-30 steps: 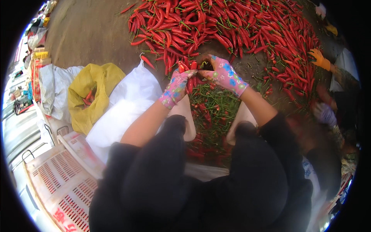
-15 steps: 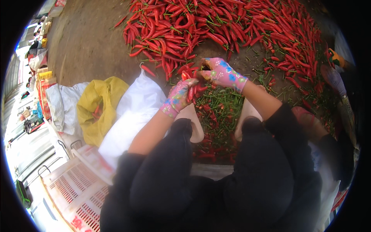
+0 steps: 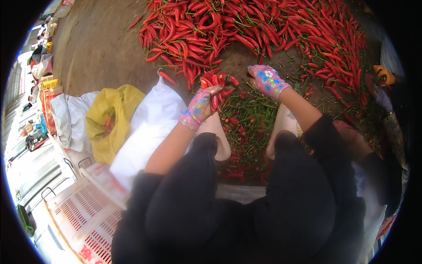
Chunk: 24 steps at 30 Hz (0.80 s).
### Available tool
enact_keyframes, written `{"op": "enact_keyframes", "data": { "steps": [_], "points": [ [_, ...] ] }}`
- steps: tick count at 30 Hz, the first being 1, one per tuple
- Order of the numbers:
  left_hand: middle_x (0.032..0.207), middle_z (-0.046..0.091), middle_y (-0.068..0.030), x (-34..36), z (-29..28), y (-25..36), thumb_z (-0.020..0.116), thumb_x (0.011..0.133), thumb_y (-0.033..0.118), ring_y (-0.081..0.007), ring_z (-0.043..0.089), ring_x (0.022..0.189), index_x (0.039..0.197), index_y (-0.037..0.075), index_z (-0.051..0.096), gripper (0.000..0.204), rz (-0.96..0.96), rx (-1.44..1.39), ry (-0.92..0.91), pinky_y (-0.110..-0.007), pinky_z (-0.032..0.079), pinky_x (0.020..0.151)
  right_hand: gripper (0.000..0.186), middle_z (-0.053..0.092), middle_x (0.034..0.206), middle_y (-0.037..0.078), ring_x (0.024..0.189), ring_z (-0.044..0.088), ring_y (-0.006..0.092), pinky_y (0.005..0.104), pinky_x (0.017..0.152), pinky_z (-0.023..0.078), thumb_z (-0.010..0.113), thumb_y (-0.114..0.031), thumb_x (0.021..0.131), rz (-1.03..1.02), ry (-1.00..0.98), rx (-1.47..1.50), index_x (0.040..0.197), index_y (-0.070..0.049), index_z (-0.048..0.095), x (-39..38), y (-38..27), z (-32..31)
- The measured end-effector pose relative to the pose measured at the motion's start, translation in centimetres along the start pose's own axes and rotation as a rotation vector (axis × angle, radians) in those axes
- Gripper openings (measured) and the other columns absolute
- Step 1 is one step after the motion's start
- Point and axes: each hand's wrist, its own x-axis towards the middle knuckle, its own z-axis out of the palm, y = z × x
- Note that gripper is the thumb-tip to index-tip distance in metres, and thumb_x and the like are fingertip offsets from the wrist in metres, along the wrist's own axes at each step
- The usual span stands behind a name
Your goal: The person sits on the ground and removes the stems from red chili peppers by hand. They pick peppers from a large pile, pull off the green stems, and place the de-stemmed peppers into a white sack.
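Observation:
Both my hands wear pink flowered gloves. My left hand (image 3: 201,108) is closed round a small bunch of red chili peppers (image 3: 216,91), which stick out past the thumb and fingers. To its right, apart from the bunch, is my right hand (image 3: 269,81) with its fingers curled together; whatever they may pinch is hidden. A large heap of red chilies (image 3: 206,35) with green stems spreads over the ground just beyond both hands. Below the hands, between my feet, lies a litter of green stems (image 3: 252,121) mixed with red pieces.
To my left stand a white sack (image 3: 151,119), a yellow mesh sack (image 3: 103,132) with some red inside, and a pale plastic crate (image 3: 83,211). At the right edge are an orange-gloved hand (image 3: 383,75) of another person and a blurred bare limb (image 3: 354,143).
My right hand has moved right, away from the chilies in my left hand, which it was close against before. The left hand keeps its bunch in nearly the same place.

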Motion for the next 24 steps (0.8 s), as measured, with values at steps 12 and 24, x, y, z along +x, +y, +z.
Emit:
{"op": "enact_keyframes", "data": {
  "steps": [12, 24],
  "points": [
    [0.096, 0.066, -0.0107, 3.3, -3.9, -2.2, 0.062, 0.078, 0.000, -0.0217, 0.064, 0.089, 0.099, -0.001, 0.061, 0.021, 0.155, -0.068, 0.157, -0.032, 0.053, 0.079, 0.022, 0.064, 0.082, 0.017, 0.080, 0.063, 0.0335, 0.0449, 0.074, 0.049, 0.058, -0.025, 0.076, 0.113, 0.056, -0.167, 0.080, -0.005, 0.065, 3.2, -1.8, 4.6],
    [0.095, 0.064, -0.0051, 0.0, 2.0, 1.7, 0.058, 0.084, 0.004, -0.0153, 0.063, 0.085, 0.106, 0.004, 0.059, 0.022, 0.129, -0.166, -0.191, -0.028, 0.052, 0.073, 0.023, 0.059, 0.074, 0.021, 0.074, 0.057, 0.0400, 0.0474, 0.066, 0.046, 0.057, -0.024, 0.081, -0.184, 0.065, 0.091, 0.076, -0.002, 0.058, -2.8, -7.6, -4.1]
  ]
}}
